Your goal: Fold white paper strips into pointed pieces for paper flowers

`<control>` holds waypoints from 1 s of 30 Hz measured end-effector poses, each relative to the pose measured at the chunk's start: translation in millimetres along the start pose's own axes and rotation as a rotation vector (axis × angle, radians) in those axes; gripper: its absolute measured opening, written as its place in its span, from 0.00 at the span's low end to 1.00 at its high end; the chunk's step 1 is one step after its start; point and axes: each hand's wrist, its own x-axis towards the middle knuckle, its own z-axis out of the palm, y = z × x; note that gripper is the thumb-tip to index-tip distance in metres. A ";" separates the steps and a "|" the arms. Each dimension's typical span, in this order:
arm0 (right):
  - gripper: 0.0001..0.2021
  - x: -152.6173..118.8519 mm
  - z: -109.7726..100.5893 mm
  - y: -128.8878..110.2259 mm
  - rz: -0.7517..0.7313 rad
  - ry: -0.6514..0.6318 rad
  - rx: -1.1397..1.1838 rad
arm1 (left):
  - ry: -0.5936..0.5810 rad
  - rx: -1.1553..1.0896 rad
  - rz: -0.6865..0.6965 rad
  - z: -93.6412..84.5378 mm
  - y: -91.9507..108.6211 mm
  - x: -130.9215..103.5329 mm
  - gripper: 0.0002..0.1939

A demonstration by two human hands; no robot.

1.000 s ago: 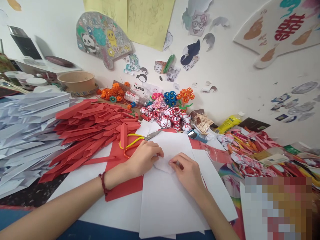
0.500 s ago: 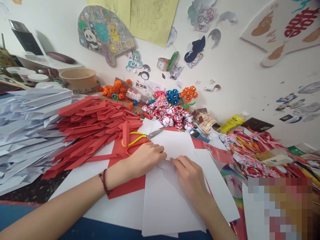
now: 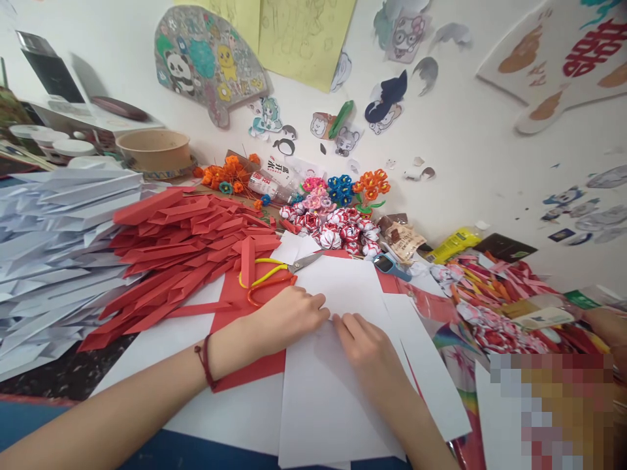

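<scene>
Left hand [image 3: 289, 316] and right hand [image 3: 365, 346] are hovering over white sheet [image 3: 336, 411], fingers bent; can't tell if gripping. Likely handling light, creasing easily; edges suiting a pinch.

Fingertips covered, edges cropped

The left hand [image 3: 294, 316] hides its own fingertips and the right hand [image 3: 365, 346] turns its back, so anything pinched between the fingers cannot be made out. The left forearm [image 3: 147, 388] and right forearm [image 3: 416, 418] run off the frame, as do the white pile [image 3: 59, 241], yellow sheets [image 3: 301, 39] and upper-right fan [image 3: 548, 59]. White paper [image 3: 337, 405] covers part of the red sheet [image 3: 264, 365]. A pixelated patch [image 3: 563, 418] conceals some of the lower right; the watch [image 3: 385, 263] display is too small to read.
</scene>
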 end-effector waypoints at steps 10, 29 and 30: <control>0.12 -0.7 5.8 -2.2 -0.032 0.068 -0.048 | 0.046 0.059 0.056 -1.5 6.8 2.5 0.10; 0.16 3.6 5.0 -14.5 0.098 -0.018 -0.038 | 0.063 0.079 0.062 -4.5 13.1 5.3 0.09; 0.16 3.6 5.1 -14.6 0.101 -0.025 -0.039 | 0.061 0.090 0.070 -4.8 13.5 5.3 0.09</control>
